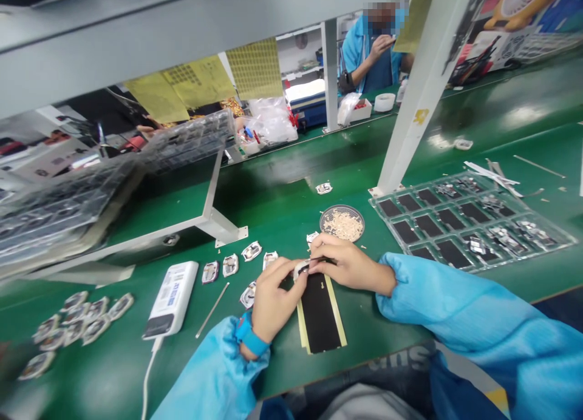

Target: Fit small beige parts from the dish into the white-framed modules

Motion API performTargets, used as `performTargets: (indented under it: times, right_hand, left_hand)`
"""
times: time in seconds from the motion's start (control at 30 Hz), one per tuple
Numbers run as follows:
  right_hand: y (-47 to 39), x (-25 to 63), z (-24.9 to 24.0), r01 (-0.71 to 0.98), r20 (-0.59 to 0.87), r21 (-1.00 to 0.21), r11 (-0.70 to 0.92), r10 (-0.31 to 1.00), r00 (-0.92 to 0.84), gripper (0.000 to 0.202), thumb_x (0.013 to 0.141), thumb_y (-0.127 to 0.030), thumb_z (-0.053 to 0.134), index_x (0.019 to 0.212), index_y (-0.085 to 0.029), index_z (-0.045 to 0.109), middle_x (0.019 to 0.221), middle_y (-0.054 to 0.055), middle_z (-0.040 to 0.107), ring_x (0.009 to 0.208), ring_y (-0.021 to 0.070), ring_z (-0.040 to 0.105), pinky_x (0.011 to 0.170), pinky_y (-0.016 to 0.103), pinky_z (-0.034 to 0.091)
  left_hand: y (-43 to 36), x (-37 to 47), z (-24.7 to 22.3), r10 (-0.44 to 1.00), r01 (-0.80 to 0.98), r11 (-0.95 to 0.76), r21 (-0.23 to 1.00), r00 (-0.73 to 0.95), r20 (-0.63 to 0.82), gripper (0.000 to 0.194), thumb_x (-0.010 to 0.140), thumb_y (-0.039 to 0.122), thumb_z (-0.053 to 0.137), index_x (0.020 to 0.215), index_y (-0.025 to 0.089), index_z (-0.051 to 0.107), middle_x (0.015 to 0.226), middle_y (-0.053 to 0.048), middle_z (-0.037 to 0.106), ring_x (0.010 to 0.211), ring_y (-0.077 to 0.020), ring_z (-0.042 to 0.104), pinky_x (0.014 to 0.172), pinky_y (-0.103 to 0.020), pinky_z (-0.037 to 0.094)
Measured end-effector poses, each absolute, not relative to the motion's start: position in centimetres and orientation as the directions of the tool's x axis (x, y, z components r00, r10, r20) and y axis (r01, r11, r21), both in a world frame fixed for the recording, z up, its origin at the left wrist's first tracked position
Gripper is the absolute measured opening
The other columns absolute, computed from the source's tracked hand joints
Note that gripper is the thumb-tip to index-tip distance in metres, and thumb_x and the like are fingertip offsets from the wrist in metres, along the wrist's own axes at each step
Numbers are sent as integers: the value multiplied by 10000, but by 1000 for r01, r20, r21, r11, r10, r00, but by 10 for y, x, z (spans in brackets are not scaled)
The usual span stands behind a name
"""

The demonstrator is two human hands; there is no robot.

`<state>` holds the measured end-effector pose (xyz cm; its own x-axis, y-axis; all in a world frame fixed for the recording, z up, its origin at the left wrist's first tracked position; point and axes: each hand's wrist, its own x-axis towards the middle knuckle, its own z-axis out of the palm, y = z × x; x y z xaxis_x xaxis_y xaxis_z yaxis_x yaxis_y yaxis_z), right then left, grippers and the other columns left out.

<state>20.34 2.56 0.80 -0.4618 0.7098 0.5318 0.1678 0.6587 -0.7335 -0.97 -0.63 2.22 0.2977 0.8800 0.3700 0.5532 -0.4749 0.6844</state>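
My left hand (277, 292), with a blue band on its wrist, grips a small white-rimmed device casing (298, 268) between thumb and fingers. At the casing's right side, my right hand (339, 262) pinches a thin dark piece (319, 260); its exact kind is too small to tell. Both hands meet above the far end of a black mat (321, 317) edged with pale yellow strips. Just beyond them stands a round dish (359, 224) of small beige bits. More such casings (230, 264) lie left of my hands, showing parts inside.
A white power bank (170, 301) with a cable and a thin stick (212, 311) lie on the left. Several casings (75, 318) cluster farther left. On the right is a clear compartment tray (473, 220) of parts. Shelf posts (405, 116) rise ahead; a person in blue (378, 50) sits beyond.
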Motion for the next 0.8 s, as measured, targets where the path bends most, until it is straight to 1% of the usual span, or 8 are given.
performTargets:
  times: [0.13, 0.37, 0.43, 0.5, 0.57, 0.63, 0.7, 0.8]
  right_hand:
    - [24, 203, 8, 146, 542, -731, 667, 697, -469, 53, 965, -184, 621, 975, -190, 673, 1018, 70, 604, 961, 186, 615, 869, 335, 532]
    - [25, 204, 12, 181, 570, -696, 695, 688, -449, 44, 975, -214, 612, 997, -191, 643, 1023, 76, 612, 954, 187, 615, 846, 333, 534]
    - [31, 214, 16, 265, 565, -670, 694, 708, -424, 46, 972, -234, 622, 990, -196, 639, 1013, 74, 638, 942, 194, 625, 844, 343, 537]
    - [39, 227, 20, 435, 522, -621, 652, 758, -392, 60, 975, -244, 615, 1002, -212, 657, 1006, 66, 673, 934, 209, 649, 844, 360, 544]
    - [47, 240, 23, 606, 479, -553, 571, 814, -330, 134, 985, -230, 587, 1078, -234, 683, 1080, 68, 699, 983, 233, 672, 868, 383, 552]
    - [51, 247, 26, 671, 482, -526, 522, 833, -271, 213, 993, -217, 564, 1161, -252, 690, 1183, 70, 695, 1065, 252, 673, 912, 405, 554]
    - [49, 247, 28, 615, 518, -555, 560, 811, -271, 208, 988, -246, 588, 1163, -248, 700, 1168, 71, 701, 1085, 252, 668, 939, 413, 552]
    - [37, 233, 29, 432, 565, -592, 681, 732, -380, 247, 924, -370, 703, 1122, -223, 704, 1055, 74, 712, 995, 230, 677, 895, 382, 565]
  left_hand:
    - [-6, -10, 24, 855, 545, -518, 659, 300, 423, 130, 924, 226, 658, 1001, 233, 763, 897, -45, 696, 833, -198, 635, 767, -319, 487]
    - [-6, -8, 24, 899, 522, -437, 732, 231, 372, 108, 919, 243, 666, 954, 224, 766, 889, -39, 701, 811, -189, 627, 754, -308, 488]
    - [-6, -9, 24, 914, 535, -404, 742, 212, 345, 114, 920, 253, 664, 958, 227, 768, 879, -32, 698, 770, -178, 604, 716, -298, 474]
    - [-5, -10, 24, 926, 546, -377, 748, 195, 324, 125, 922, 264, 660, 966, 232, 773, 880, -28, 701, 739, -170, 581, 693, -291, 463]
    - [-3, -11, 24, 933, 543, -359, 759, 178, 313, 132, 921, 282, 661, 961, 230, 776, 880, -28, 707, 728, -167, 572, 685, -287, 461]
    - [-2, -12, 23, 942, 531, -334, 779, 158, 297, 141, 916, 309, 670, 947, 223, 777, 873, -29, 714, 719, -167, 570, 669, -284, 459]
    - [0, -12, 21, 956, 517, -291, 805, 140, 256, 160, 911, 341, 678, 942, 218, 776, 871, -30, 721, 715, -169, 577, 655, -284, 460]
    - [1, -12, 15, 978, 486, -206, 849, 139, 158, 198, 905, 382, 682, 945, 212, 776, 872, -37, 734, 746, -186, 611, 668, -294, 478]
